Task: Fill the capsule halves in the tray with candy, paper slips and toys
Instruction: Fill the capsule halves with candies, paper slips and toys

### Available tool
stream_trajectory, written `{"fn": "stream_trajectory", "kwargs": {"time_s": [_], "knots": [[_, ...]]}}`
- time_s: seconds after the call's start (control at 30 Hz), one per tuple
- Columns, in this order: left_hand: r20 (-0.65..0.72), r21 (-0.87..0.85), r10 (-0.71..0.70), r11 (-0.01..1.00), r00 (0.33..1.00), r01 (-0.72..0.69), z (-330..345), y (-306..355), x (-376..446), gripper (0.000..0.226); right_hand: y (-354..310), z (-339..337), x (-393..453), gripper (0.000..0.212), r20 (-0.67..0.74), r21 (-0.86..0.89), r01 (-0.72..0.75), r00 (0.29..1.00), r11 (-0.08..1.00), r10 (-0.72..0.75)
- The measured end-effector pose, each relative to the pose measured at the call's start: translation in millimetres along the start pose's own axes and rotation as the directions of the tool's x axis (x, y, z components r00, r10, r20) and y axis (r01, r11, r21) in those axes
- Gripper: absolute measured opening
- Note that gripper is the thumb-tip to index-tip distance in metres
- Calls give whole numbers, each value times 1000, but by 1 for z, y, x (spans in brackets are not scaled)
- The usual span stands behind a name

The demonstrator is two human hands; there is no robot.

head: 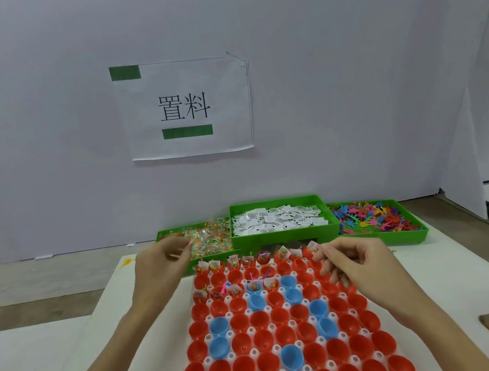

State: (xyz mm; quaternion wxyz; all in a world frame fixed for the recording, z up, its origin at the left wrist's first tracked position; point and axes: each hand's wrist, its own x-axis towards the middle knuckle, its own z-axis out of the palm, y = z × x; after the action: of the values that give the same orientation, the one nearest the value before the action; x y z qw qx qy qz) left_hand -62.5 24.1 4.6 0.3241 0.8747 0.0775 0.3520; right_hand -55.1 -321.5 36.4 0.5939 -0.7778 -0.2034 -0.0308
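- One white table [455, 265] carries everything, with a grey wall [39, 119] along its far edge bearing a paper sign [185, 108].
- Many red and blue capsule halves [261, 340] sit open side up in a white tray [251, 330] that runs from the near edge toward the middle; only its two far rows hold fillings.
- Three green bins stand along the far edge: candy [209, 237] at left, paper slips [276, 220] in the raised middle one, toys [373, 214] at right.
- The left hand [157, 270] hovers at the candy bin's near rim, thumb and forefinger pinched together; whether they hold a candy I cannot tell.
- The right hand [358, 263] hangs over the tray's far right corner, fingers curled, the tips seemingly pinching something too small to identify.
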Motion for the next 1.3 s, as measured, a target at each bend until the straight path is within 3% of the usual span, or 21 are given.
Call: {"fn": "stream_trajectory", "kwargs": {"time_s": [0.2,0.33,0.43,0.57,0.77,0.9,1.1,1.17,1.3], "knots": [[-61,-254,-156,958,986,136,-14,15,-61,13,1,2,0,24,6,-9,-12,1000,1000,12],[-30,-357,-92,931,995,75,-24,29,-84,28,0,2,0,23,5,-5,-11,1000,1000,11],[-22,-351,-10,936,1000,1,-32,39,-87,31,3,5,4,24,-20,-62,19,1000,998,-21],[-56,-363,56,929,997,-73,-32,44,-91,29,4,18,35,21,-19,-307,50,998,950,-59],[10,-311,154,940,988,-143,-27,50,-103,35,23,30,126,22,13,-663,53,998,747,-59],[39,-275,201,944,979,-183,-28,47,-104,34,46,35,166,26,72,-824,16,995,567,76],[58,-235,231,949,971,-211,-29,48,-105,34,40,37,190,16,194,-827,83,970,556,143],[62,-227,230,951,971,-211,-29,48,-106,32,39,37,191,6,179,-844,78,974,531,140],[79,-257,210,949,975,-183,-29,51,-107,19,45,38,186,13,125,-835,67,990,546,70]]}}
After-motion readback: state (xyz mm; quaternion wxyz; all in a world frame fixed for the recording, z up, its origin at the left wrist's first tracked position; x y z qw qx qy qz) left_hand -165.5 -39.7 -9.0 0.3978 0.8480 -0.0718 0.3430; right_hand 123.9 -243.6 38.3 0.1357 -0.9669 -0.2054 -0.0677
